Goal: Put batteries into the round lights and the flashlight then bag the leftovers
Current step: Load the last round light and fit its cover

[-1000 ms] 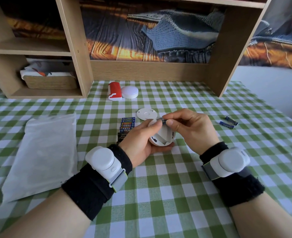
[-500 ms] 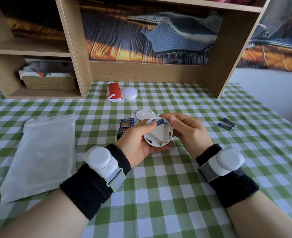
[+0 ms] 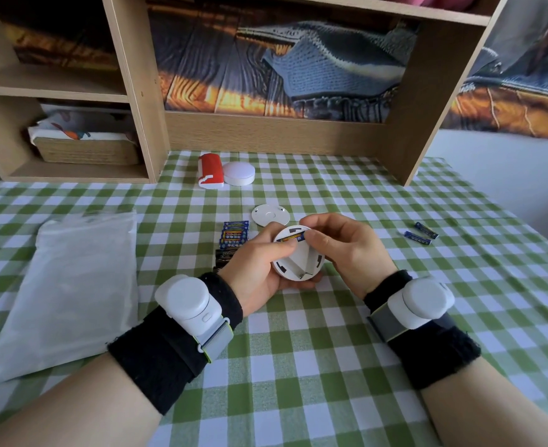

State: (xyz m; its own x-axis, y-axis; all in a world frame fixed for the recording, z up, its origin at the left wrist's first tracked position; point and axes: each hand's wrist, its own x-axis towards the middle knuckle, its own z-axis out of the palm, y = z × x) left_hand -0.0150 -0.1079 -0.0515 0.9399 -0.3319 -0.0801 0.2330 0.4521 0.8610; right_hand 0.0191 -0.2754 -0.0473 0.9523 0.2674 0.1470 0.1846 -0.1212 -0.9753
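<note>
Two hands over mid-desk: left hand (image 3: pixel 259 269) cupping an opened round light (image 3: pixel 298 258), fingers curled around it; right hand (image 3: pixel 347 250) pinching a blue battery (image 3: pixel 293 237) against its upper slot. Spare batteries (image 3: pixel 234 235) just beside, toward the left edge.

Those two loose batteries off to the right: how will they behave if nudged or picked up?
The two loose batteries look like small smooth cylinders lying on their sides, so a sideways nudge would probably roll them. The checked tablecloth may damp that somewhat. Being thin and slick-looking, they would likely need a fingertip pinch and could slip.
</note>
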